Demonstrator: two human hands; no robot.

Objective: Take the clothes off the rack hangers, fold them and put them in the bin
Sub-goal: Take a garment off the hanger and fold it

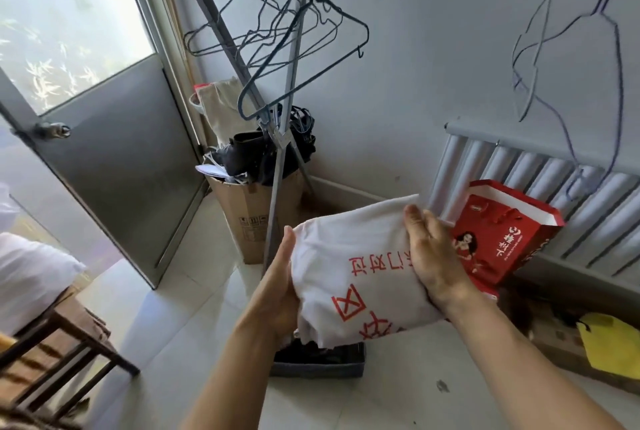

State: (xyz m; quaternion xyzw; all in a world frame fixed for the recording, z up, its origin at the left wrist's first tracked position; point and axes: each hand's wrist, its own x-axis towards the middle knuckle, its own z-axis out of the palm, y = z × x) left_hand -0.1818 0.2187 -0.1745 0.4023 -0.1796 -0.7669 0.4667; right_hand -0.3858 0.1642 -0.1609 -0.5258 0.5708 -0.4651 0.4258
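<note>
Fingers (415, 221) of the right hand (433, 253) are laid straight on the folded white shirt (346, 256), which is held just above the dark bin (318, 365). The left hand (280, 277) is pressed to its other edge; its finger curl cannot be told.

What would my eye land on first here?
A folded white shirt with red print, held between left hand and right hand at centre, above a dark bin on the floor. Bare wire hangers dangle from the rack overhead; a red gift bag stands by the radiator, right.
</note>
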